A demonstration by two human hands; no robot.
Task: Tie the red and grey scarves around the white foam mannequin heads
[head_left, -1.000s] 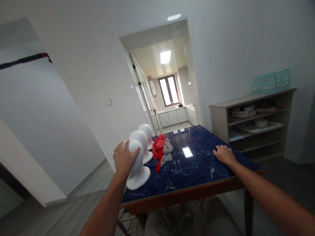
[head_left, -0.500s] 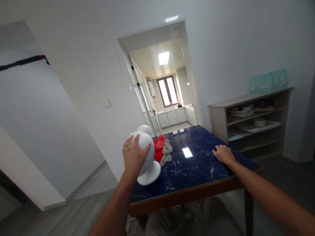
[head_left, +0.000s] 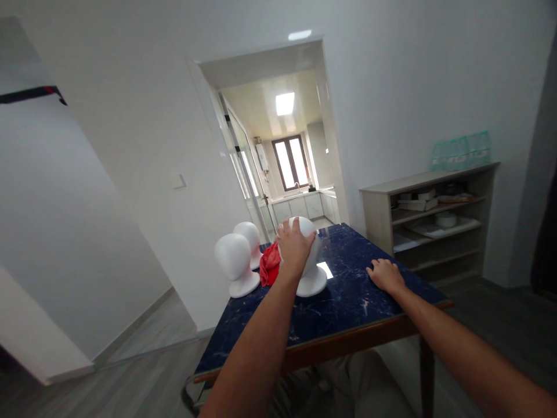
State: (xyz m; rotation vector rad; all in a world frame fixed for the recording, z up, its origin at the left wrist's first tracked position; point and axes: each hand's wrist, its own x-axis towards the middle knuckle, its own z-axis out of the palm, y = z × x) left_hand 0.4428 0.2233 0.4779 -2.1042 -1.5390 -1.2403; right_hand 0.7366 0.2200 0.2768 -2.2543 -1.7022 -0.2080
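Note:
My left hand (head_left: pixel 294 247) is closed over the top of a white foam mannequin head (head_left: pixel 310 247), its fingers and thumb spread round the crown. The head is upright and its round base is at the tabletop; I cannot tell whether it touches. Two more white foam heads stand at the table's left side, one nearer (head_left: pixel 232 258) and one behind it (head_left: pixel 249 238). Between them and the held head lies a crumpled red cloth (head_left: pixel 270 264), partly hidden by my left hand and arm. My right hand (head_left: pixel 386 276) rests palm down on the table's right side, holding nothing.
The blue marble-patterned table (head_left: pixel 348 302) has a brown wooden edge. Right of it stands a low shelf unit (head_left: pixel 376 212) bearing boxes and trays, with a pack of bottles (head_left: pixel 461 152) on top. A doorway beyond the table opens into a kitchen.
My left hand has moved right with the foam head, bringing it in front of the cloth and uncovering the heads on the left. The grey cloth is now hidden. My right hand stays put.

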